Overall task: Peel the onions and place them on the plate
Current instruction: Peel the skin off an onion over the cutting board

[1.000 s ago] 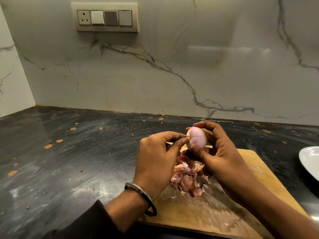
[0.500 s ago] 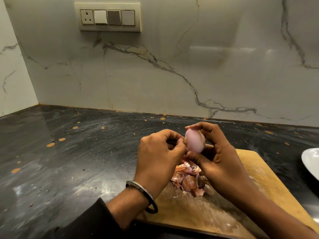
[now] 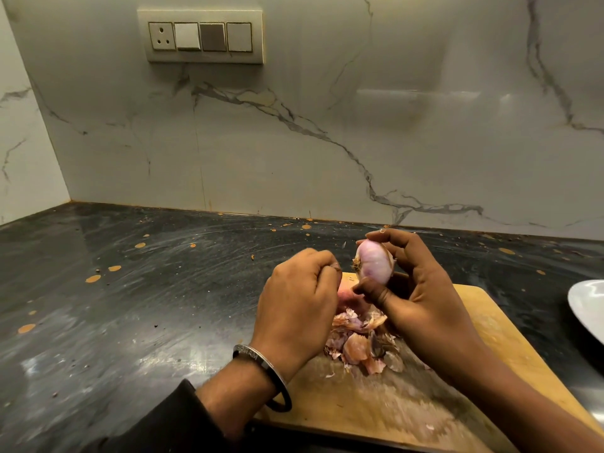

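**Onion nearly bare, held above board**

My right hand [image 3: 421,295] pinches the onion [image 3: 374,264] thumb-to-fingertips over the cutting board [image 3: 490,348]. Left hand [image 3: 297,305] curled, maybe pinching a skin scrap; can't tell. Onion looks light, firm, slick; I'd grip the ends. Plate [image 3: 588,305] far right.

Plate [image 3: 588,308] cut off at right edge.

A metal bangle [image 3: 263,371] on the wrist of the left hand [image 3: 297,308] carries engraved capital letters, but they are too small and blurred to make out with certainty. The switch plate [image 3: 200,35] on the marble wall shows no lettering that can be read. No other text, label, brand or number is legible.
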Action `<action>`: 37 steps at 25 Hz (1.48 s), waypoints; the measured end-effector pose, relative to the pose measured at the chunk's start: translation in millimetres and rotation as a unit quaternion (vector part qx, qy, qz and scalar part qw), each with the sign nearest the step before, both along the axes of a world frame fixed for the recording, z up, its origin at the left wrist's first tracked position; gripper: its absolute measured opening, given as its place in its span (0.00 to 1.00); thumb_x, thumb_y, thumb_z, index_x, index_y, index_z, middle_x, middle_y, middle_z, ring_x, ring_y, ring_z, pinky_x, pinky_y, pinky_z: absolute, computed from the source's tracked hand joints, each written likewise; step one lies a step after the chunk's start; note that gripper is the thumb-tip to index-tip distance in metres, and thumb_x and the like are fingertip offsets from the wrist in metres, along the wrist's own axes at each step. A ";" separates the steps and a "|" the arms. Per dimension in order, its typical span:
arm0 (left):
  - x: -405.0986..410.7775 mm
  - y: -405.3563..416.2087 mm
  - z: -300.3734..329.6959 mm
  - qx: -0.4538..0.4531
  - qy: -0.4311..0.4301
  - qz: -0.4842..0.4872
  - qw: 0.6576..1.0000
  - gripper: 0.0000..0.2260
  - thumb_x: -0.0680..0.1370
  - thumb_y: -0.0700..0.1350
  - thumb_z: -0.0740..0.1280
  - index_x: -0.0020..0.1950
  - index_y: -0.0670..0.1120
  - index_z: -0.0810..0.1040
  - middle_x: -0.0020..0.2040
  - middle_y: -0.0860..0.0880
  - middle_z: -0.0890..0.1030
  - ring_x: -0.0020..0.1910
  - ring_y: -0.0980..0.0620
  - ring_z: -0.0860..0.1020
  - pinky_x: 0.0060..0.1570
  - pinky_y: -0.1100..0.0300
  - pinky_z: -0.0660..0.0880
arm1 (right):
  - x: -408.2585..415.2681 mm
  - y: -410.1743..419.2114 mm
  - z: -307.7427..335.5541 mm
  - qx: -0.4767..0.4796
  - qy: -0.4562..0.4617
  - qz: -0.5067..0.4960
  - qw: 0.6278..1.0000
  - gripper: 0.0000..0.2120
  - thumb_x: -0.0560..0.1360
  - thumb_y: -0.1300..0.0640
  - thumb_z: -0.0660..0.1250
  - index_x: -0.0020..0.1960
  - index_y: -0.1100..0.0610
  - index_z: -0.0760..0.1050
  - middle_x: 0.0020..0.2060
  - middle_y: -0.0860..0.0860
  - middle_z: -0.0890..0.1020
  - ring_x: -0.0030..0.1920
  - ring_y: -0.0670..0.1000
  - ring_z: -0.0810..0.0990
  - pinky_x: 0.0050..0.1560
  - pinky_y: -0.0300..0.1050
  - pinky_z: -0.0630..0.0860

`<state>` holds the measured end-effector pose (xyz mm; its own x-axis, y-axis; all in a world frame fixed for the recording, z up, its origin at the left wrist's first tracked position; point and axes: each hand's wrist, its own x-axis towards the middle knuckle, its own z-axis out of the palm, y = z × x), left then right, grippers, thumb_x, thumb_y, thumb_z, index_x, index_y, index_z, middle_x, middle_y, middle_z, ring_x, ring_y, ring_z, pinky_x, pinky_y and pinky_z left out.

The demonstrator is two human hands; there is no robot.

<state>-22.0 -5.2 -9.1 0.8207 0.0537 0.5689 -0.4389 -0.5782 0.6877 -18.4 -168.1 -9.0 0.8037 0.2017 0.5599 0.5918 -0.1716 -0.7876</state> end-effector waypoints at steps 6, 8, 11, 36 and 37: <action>0.7 1.8 -0.5 -0.048 0.025 -0.039 0.998 0.22 0.75 0.70 0.56 0.45 0.53 0.76 0.37 0.55 0.81 0.36 0.59 0.79 0.35 0.59 0.75 | -0.9 -3.7 3.6 -0.052 -0.020 -0.040 0.998 0.28 0.64 0.45 0.77 0.63 0.40 0.75 0.55 0.41 0.80 0.47 0.50 0.83 0.40 0.45 0.83; 0.2 -0.7 1.3 -0.136 0.056 -0.148 0.978 0.17 0.76 0.64 0.64 0.54 0.52 0.78 0.45 0.53 0.85 0.43 0.57 0.83 0.40 0.59 0.80 | 0.9 -4.9 3.4 -0.063 -0.033 -0.048 0.996 0.30 0.63 0.46 0.78 0.64 0.43 0.76 0.56 0.41 0.80 0.52 0.46 0.82 0.45 0.43 0.82; -0.1 -1.8 3.1 -0.218 0.097 -0.238 0.942 0.13 0.77 0.50 0.67 0.60 0.47 0.77 0.49 0.47 0.86 0.47 0.50 0.85 0.42 0.56 0.82 | 2.9 -6.0 2.9 -0.065 -0.032 -0.044 0.996 0.32 0.62 0.47 0.78 0.66 0.46 0.77 0.56 0.42 0.79 0.54 0.44 0.81 0.46 0.39 0.80; 5.7 4.3 -1.1 -0.030 -0.076 -0.062 0.995 0.10 0.79 0.45 0.67 0.59 0.48 0.83 0.47 0.58 0.84 0.46 0.65 0.82 0.43 0.63 0.81 | 2.2 -8.2 1.6 -0.069 -0.012 -0.062 0.996 0.34 0.62 0.51 0.77 0.68 0.50 0.77 0.51 0.43 0.85 0.43 0.42 0.84 0.36 0.33 0.78; 5.6 4.3 -1.6 -0.018 -0.081 -0.053 0.995 0.10 0.79 0.45 0.67 0.59 0.48 0.83 0.46 0.58 0.84 0.45 0.65 0.82 0.42 0.64 0.81 | 1.4 -6.9 1.4 -0.070 -0.019 -0.061 0.995 0.35 0.61 0.48 0.76 0.68 0.50 0.76 0.52 0.42 0.84 0.46 0.41 0.84 0.37 0.32 0.78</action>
<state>-16.4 -0.9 -10.7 0.7198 -0.0052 0.6942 -0.6033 -0.4994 0.6218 -17.0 -174.9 -7.6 0.8059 0.1818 0.5635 0.5884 -0.3511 -0.7283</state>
